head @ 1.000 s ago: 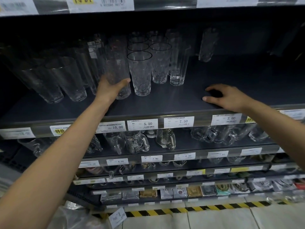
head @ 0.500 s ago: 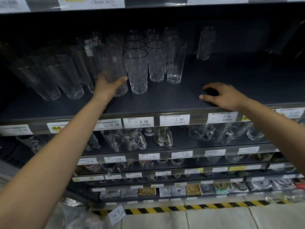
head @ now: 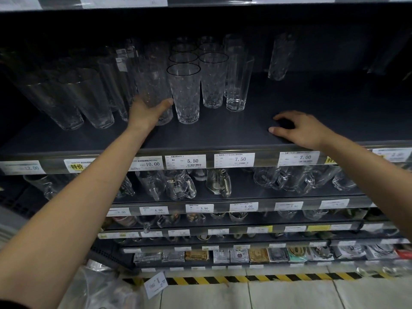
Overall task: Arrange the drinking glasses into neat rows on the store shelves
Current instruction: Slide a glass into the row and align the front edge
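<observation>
- Now the left hand [head: 145,112] holds the tall glass [head: 153,85] low down, with the thumb in front and the fingers round the back.
- That glass stands on the dark shelf [head: 223,134], just left of the bumpy glass [head: 186,97] at the front of its row.
- The right hand [head: 298,130] rests on a bare part of the shelf near the front edge. Its fingers are loosely bent and it holds nothing.
- To do this step well, I think the grip should stay low so the tall glass does not tip.
- It should move slowly and straight, with a tiny gap beside the bumpy glass so the two do not clink.
- Its front should line up with the bumpy glass — then the row looks neat.
- All the glasses are clear, hard and smooth, so they may slip and they can break.
- The bumpy glass has little dents all over and a dark rim, and it is wider at the top.
- The flat-sided glass [head: 237,85] has straight flat walls and a thick bottom.
- One lone glass [head: 281,59] stands far back on the right, well apart from the rows.
</observation>
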### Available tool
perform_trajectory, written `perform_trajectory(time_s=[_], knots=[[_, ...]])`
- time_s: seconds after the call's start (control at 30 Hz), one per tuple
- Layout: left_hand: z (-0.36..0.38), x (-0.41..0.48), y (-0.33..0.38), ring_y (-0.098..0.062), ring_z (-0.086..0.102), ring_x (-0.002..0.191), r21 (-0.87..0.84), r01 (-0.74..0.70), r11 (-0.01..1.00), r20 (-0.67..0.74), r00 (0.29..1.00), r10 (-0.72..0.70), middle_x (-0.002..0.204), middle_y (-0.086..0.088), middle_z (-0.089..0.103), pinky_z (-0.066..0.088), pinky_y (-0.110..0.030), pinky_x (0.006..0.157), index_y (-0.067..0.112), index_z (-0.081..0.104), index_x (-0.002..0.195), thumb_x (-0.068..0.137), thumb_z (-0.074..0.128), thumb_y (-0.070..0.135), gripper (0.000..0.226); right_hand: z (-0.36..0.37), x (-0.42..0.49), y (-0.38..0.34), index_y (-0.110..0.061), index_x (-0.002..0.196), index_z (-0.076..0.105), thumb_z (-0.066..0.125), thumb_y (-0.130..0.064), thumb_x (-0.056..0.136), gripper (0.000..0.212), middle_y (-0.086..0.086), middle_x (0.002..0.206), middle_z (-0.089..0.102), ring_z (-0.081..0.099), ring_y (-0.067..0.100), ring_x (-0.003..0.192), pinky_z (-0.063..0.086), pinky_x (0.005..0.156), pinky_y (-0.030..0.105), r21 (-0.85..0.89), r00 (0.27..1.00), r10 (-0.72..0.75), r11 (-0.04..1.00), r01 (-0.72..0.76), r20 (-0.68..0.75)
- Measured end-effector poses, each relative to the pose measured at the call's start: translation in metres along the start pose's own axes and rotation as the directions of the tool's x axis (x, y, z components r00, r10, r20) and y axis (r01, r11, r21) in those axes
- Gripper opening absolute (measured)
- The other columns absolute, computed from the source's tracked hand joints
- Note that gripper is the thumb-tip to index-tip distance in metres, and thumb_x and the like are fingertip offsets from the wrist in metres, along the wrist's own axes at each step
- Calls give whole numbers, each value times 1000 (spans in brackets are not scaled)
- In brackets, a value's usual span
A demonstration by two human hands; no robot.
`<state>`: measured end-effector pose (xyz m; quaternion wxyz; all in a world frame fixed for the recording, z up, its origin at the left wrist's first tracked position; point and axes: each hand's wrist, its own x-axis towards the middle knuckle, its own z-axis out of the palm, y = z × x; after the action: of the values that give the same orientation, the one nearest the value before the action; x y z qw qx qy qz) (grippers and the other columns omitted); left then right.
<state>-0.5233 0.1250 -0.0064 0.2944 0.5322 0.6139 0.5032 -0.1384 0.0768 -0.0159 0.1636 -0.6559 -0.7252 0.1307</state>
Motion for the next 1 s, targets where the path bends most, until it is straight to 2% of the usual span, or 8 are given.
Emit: perform_trajectory(time_s=[0.17,0.33,0.43,0.6,0.73,0.8,0.9,1.0], knots=[[3,-9,6,-9,52,119,35,8,999,-10,1000,-8,140,-5,55,37,-14,94,6,41,141,85,75,39,73,0,2,1,-24,136,56,61,-53,91,54,3,145,51,44,23,134,31,106,29,16,1000,-2,1000,2,-2],[-1,-9,7,-17,52,128,101,49,994,7,999,-50,141,-5,54,38,-22,102,7,41,142,84,74,47,77,0,2,5,-25,135,55,59,-56,90,55,1,144,51,44,23,135,31,109,32,11,1000,-14,1000,14,8],[-3,-12,8,-17,56,125,136,50,989,17,998,-53,136,-2,59,40,-25,105,10,50,139,86,74,39,65,0,2,4,-23,136,56,59,-53,91,54,2,144,51,44,24,134,33,111,34,17,1000,-29,999,29,6],[-2,-36,14,-20,56,123,265,70,962,-22,998,-67,133,-5,61,36,-21,93,11,58,133,91,68,32,48,0,-2,5,-19,130,61,61,-47,92,47,3,138,57,50,22,128,35,104,27,39,997,-63,997,65,-40],[9,-69,33,-37,56,120,567,197,800,-74,979,-189,131,-16,62,43,-32,89,10,66,123,89,61,52,55,-10,-7,9,-21,118,69,66,-40,91,33,-4,119,68,59,13,116,38,93,15,231,985,-56,968,94,-166],[26,-90,52,-40,58,115,694,137,707,-43,988,-149,122,-16,66,44,-36,86,15,70,114,89,59,56,49,-21,-11,19,-25,110,71,68,-40,90,25,-11,106,70,62,4,105,41,86,8,367,964,-12,924,112,-265],[72,-115,88,-29,62,101,607,-49,793,52,998,22,102,-6,71,42,-30,79,19,72,103,89,63,48,33,-40,-19,46,-29,105,71,70,-39,89,19,-16,99,70,63,-2,96,45,84,7,444,942,40,888,120,-335],[134,-119,122,-18,65,89,267,-142,953,221,972,83,90,0,70,50,-30,80,23,71,95,89,68,40,18,-63,-23,83,-29,100,70,71,-37,88,15,-18,94,70,65,-1,95,48,87,14,520,909,154,851,78,-388]])
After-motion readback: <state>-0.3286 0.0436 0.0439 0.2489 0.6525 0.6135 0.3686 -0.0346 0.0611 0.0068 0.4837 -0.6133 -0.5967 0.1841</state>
